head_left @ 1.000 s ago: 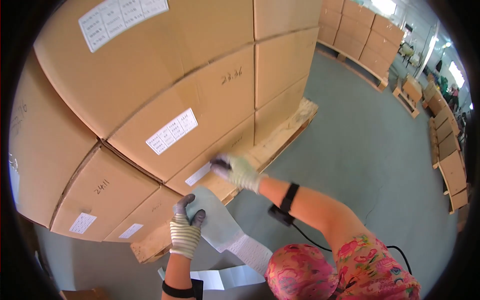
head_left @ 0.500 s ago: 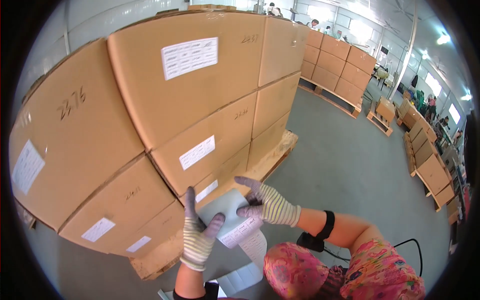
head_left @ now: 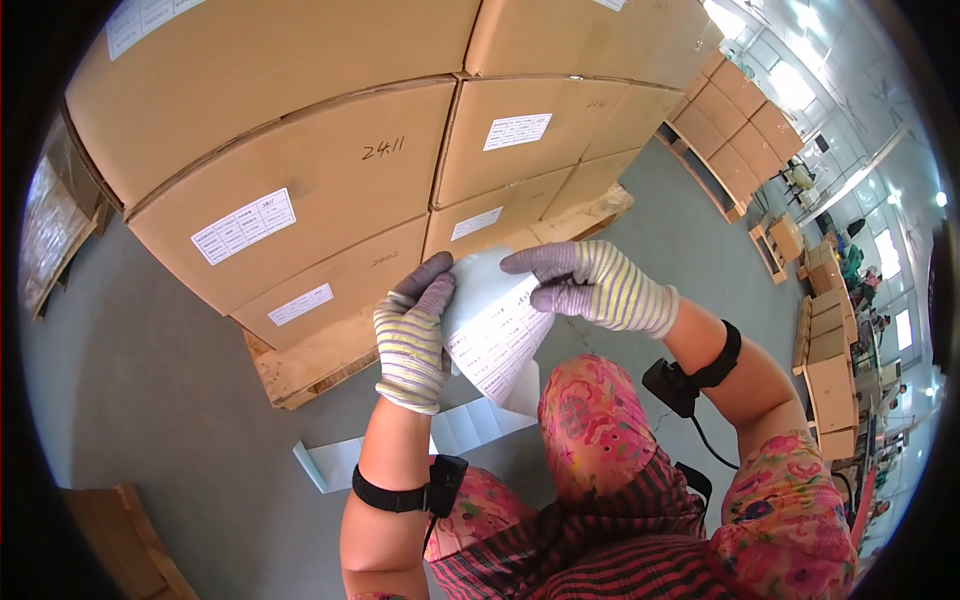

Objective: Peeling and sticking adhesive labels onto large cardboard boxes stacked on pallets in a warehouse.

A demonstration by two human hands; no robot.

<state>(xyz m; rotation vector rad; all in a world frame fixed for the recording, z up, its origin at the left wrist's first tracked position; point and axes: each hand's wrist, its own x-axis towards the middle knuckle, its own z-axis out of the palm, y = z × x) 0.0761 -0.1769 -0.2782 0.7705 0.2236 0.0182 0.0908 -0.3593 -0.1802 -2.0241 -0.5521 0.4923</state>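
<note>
Striped, grey-palmed gloves cover both hands. My left hand [head_left: 412, 330] is closed on the left edge of a label strip [head_left: 497, 345], its thumb and fingers pressed together. The strip's upper right edge is pinched between the thumb and index finger of my right hand [head_left: 600, 287]. A printed white label face shows on the strip, and pale blue backing paper [head_left: 478, 285] is visible above it. Below, a long folded stretch of backing [head_left: 470, 428] trails along the floor. Whether the label is partly peeled off its backing, I cannot tell.
Stacked cardboard boxes [head_left: 330, 190] bearing white labels rise in front of me on a wooden pallet [head_left: 290, 375]. Another loaded pallet [head_left: 735, 120] stands far right, with more boxes [head_left: 830, 370] along the right side. A brown box [head_left: 110, 540] is at lower left.
My view has tilted down and shifted toward the lower boxes. The strip has turned so more of its printed face shows, and my left hand has changed from a spread hold to a closer pinch.
</note>
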